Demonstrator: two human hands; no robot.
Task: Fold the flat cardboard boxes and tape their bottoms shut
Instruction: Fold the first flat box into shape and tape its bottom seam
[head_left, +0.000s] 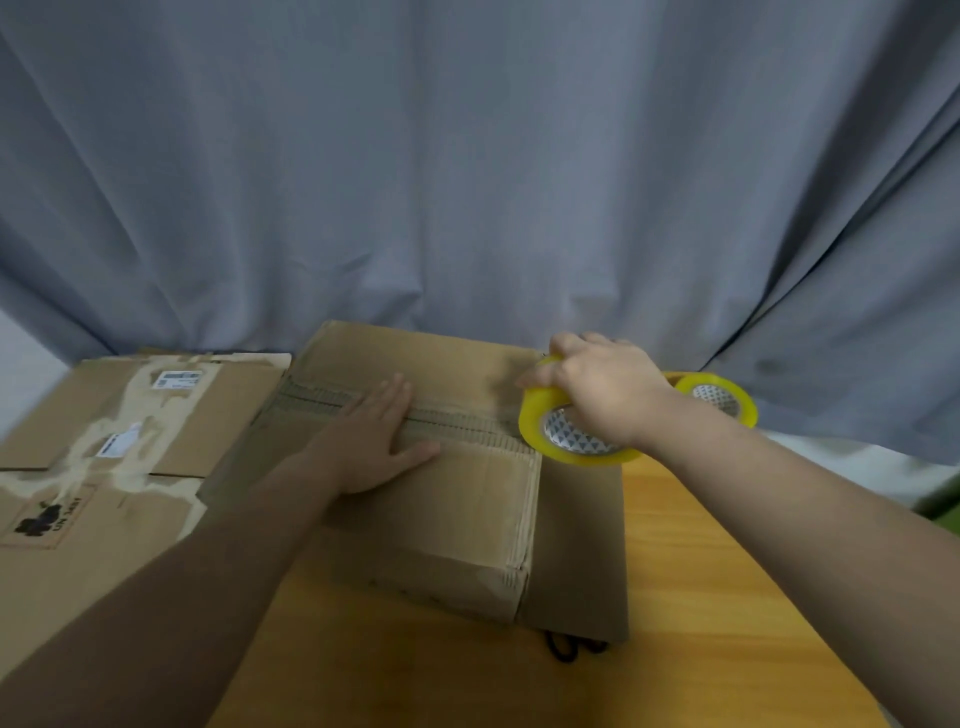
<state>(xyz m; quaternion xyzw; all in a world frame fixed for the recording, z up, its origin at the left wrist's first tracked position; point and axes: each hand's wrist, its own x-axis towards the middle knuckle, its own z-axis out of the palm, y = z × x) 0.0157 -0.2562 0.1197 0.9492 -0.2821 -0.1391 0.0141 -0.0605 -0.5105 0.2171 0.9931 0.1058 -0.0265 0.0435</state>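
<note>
My left hand lies open, flat on the box at the table's far edge; my right hand grips the tape roll at the seam's right end; the seam runs leftward

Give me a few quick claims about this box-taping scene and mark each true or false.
1. The left hand lies flat on the brown cardboard box. True.
2. The right hand holds a blue roll of tape. False: the yellow roll of clear tape is in its grip.
3. A second yellow tape roll sits behind the right wrist. True.
4. A red brick wall fills the background. False: a grey curtain hangs there.
5. The flattened cardboard box with white labels lies right of the hands. False: it lies left.
</note>
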